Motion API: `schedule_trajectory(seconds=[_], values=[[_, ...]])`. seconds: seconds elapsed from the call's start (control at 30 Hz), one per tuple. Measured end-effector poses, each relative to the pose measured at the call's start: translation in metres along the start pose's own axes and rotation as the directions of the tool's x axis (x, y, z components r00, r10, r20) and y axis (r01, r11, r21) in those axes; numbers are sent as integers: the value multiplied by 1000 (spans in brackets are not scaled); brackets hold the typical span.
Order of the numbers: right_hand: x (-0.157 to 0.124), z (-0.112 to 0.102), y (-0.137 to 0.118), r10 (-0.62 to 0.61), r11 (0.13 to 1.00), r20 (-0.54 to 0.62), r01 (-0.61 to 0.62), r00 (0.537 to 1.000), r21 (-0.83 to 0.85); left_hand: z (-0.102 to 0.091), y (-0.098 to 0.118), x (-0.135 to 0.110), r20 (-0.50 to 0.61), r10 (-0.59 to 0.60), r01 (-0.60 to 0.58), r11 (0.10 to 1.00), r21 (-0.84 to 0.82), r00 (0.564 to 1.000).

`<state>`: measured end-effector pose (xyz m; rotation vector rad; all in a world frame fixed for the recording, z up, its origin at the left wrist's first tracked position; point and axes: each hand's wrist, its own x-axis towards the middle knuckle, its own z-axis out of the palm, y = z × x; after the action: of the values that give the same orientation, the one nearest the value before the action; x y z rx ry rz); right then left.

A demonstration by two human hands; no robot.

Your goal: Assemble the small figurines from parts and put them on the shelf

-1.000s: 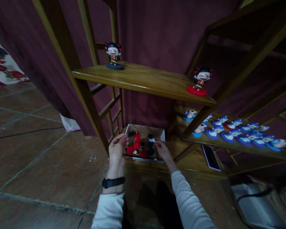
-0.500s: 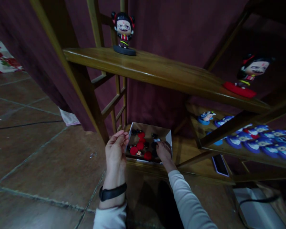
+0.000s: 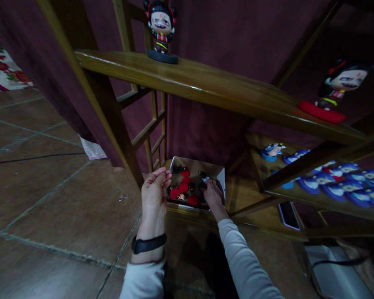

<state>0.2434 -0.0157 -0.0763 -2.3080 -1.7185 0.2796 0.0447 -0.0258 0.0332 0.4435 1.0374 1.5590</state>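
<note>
A shallow cardboard box [image 3: 222, 182] sits on the lowest shelf board. Inside it lie several small figurines on round red bases [image 3: 185, 187], with darker ones among them. My right hand [image 3: 213, 194] reaches into the box's right side. Its fingers close on a small dark-and-white figurine [image 3: 205, 179], mostly covered by the hand. At the box's left edge is my left hand [image 3: 155, 189], palm side up, thumb pressed against its fingers; I see nothing in them. A black band [image 3: 148, 244] circles the left wrist.
A black-haired figurine [image 3: 161, 29] and another on a red base [image 3: 339, 85] stand on the wooden shelf [image 3: 205, 85] above the box. Several blue-and-white figurines [image 3: 345, 182] fill the right shelf. A phone [image 3: 289, 215] lies below them. A cable [image 3: 34, 158] crosses the floor.
The view has shifted slightly, so the upper shelf sits higher in the picture. My right hand stays in the box at the dark-and-white figurine; my left hand remains beside the left edge.
</note>
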Motion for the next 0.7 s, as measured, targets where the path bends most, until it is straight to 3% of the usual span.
schedule_trajectory(seconds=[0.13, 0.27, 0.4, 0.6, 0.7], values=[[-2, -1, -2, -95, 994, -29, 97, 995, 57, 2, -2, 1, -4, -4, 4, 1000, 5, 1000], [-4, -6, -4, -62, 993, 66, 55, 996, 108, 2, -4, 3, -8, -10, 10, 1000, 27, 1000], [-4, -19, 2, -33, 982, 32, 26, 999, 186, 3, -8, 6, -7, 20, -19, 997, 74, 1000], [-14, -46, 26, -29, 898, -23, 36, 999, 439, 2, -28, 19, 81, 113, -134, 930, 342, 990], [-23, -55, 33, -45, 833, -11, 43, 999, 551, 5, -46, 19, 218, 68, -177, 828, 532, 974]])
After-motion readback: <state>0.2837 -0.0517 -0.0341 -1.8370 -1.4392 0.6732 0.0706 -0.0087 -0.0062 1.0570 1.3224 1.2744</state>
